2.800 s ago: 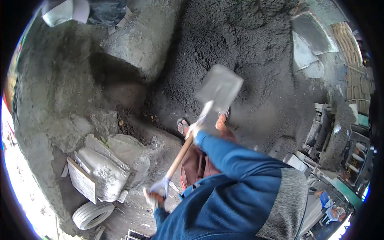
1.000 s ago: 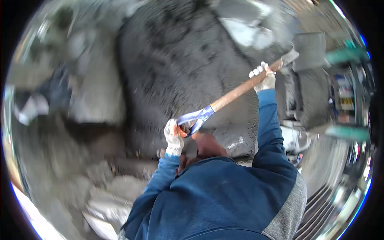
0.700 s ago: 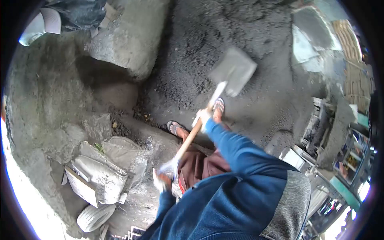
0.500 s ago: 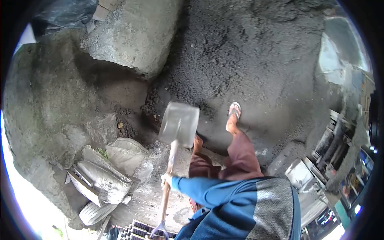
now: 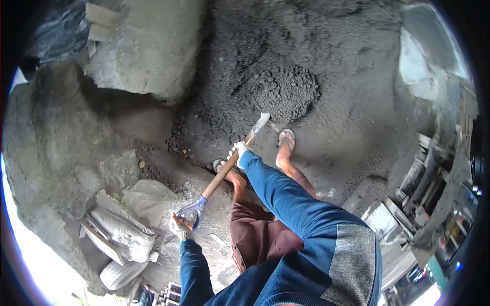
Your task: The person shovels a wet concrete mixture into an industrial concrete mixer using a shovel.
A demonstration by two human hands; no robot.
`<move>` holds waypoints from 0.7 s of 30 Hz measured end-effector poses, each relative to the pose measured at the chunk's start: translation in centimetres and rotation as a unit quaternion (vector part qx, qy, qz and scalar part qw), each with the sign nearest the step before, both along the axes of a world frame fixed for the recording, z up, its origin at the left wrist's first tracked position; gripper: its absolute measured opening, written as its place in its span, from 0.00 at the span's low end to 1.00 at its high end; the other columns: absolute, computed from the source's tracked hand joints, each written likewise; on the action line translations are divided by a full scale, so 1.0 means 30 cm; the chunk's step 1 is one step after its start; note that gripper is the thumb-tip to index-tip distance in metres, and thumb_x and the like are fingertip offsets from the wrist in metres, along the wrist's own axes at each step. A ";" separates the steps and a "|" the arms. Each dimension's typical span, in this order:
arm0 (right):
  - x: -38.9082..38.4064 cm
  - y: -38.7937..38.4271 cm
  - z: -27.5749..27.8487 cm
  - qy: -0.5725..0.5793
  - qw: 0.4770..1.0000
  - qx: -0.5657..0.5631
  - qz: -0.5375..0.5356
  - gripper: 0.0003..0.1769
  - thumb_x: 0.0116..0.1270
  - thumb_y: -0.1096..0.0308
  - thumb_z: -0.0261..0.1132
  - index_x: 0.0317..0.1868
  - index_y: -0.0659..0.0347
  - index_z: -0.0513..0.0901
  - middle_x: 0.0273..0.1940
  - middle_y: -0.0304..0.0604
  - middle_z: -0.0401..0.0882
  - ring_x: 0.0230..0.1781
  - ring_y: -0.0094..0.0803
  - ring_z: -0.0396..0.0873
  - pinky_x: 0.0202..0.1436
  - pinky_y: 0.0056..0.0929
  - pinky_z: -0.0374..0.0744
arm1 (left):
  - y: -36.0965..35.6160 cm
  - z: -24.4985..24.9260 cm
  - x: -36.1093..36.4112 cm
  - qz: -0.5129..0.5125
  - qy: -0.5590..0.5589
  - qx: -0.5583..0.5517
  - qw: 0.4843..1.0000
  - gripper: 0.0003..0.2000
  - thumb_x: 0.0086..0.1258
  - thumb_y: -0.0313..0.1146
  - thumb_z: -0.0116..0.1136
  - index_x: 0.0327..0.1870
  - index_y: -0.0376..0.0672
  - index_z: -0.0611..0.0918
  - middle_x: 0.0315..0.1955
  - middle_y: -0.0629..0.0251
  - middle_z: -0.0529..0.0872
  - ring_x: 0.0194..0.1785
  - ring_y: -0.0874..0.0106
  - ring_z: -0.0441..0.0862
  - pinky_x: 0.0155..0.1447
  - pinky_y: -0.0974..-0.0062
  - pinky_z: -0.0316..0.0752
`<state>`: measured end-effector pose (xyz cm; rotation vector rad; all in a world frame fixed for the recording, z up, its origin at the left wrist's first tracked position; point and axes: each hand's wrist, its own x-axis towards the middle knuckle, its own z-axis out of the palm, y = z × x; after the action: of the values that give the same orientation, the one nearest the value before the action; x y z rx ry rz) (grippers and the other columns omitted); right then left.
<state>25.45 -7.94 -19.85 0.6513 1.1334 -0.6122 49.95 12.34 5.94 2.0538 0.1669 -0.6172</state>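
A long wooden-shafted shovel [image 5: 217, 183] slants across the middle of the head view. My left hand [image 5: 179, 227], in a pale glove, is closed round its blue D-shaped handle at the lower left. Further up, my right hand [image 5: 241, 151], also pale-gloved, wraps the shaft near the metal socket. A heap of dark, wet-looking gritty material [image 5: 291, 94] lies over the blade and hides most of it. Beneath and beyond spreads more of the same dark material [image 5: 352, 56].
My sandalled feet [image 5: 287, 138] stand just behind the blade. To the left are a large rounded concrete block [image 5: 148, 46], crumpled sacks [image 5: 125, 224] and a tyre [image 5: 120, 275]. Wooden pieces and clutter [image 5: 418, 178] lie along the right side.
The shovel has swung forward and to the right, away from my body. Its blade was bare and now carries the dark material. My left hand has come up into fuller view.
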 end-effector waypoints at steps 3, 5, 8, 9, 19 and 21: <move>-0.235 0.023 0.140 0.075 0.997 -0.015 -0.027 0.06 0.66 0.63 0.61 0.40 0.47 0.71 0.31 0.37 0.71 0.27 0.39 0.73 0.36 0.52 0.78 | -0.011 -0.016 -0.105 0.004 0.064 0.012 0.998 0.19 0.73 0.46 0.56 0.23 0.50 0.67 0.13 0.73 0.65 0.13 0.76 0.63 0.16 0.75 0.55; -0.435 0.076 0.183 0.070 0.991 -0.066 -0.091 0.07 0.67 0.67 0.60 0.41 0.46 0.69 0.30 0.36 0.69 0.27 0.37 0.71 0.34 0.50 0.77 | -0.045 0.001 -0.216 -0.084 0.084 0.029 0.993 0.21 0.73 0.51 0.55 0.22 0.50 0.67 0.13 0.72 0.67 0.14 0.73 0.65 0.17 0.73 0.57; -0.751 0.060 0.461 0.161 0.970 -0.012 -0.183 0.10 0.62 0.66 0.63 0.43 0.48 0.75 0.28 0.38 0.71 0.25 0.39 0.72 0.33 0.49 0.79 | -0.065 -0.024 -0.350 -0.104 0.186 -0.036 0.976 0.19 0.73 0.50 0.54 0.24 0.49 0.68 0.11 0.70 0.66 0.12 0.75 0.64 0.15 0.74 0.57; -0.871 0.055 0.573 0.177 0.959 0.005 -0.220 0.11 0.62 0.66 0.64 0.45 0.50 0.76 0.28 0.39 0.71 0.26 0.39 0.73 0.34 0.48 0.79 | -0.114 -0.028 -0.430 -0.105 0.208 -0.047 0.971 0.20 0.72 0.52 0.53 0.25 0.49 0.68 0.11 0.70 0.67 0.12 0.75 0.64 0.15 0.75 0.57; -1.765 -0.018 1.781 0.253 0.759 -0.408 -0.439 0.09 0.68 0.65 0.56 0.29 0.51 0.68 0.19 0.35 0.65 0.18 0.35 0.68 0.27 0.41 0.71 | -0.739 0.725 -1.270 -0.586 0.138 -0.349 0.718 0.25 0.66 0.58 0.54 0.27 0.40 0.77 0.15 0.68 0.76 0.14 0.77 0.69 0.19 0.78 0.62; -1.908 0.011 1.929 0.274 0.715 -0.435 -0.475 0.14 0.70 0.61 0.53 0.25 0.54 0.69 0.15 0.33 0.63 0.14 0.33 0.65 0.24 0.40 0.69 | -0.793 0.870 -1.391 -0.654 -0.027 -0.461 0.600 0.27 0.61 0.59 0.63 0.33 0.37 0.81 0.22 0.65 0.81 0.25 0.75 0.77 0.29 0.76 0.70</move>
<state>-31.81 -7.59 38.03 0.1431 0.7951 -2.1936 8.21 -11.44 32.04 0.8101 -1.5355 -1.1354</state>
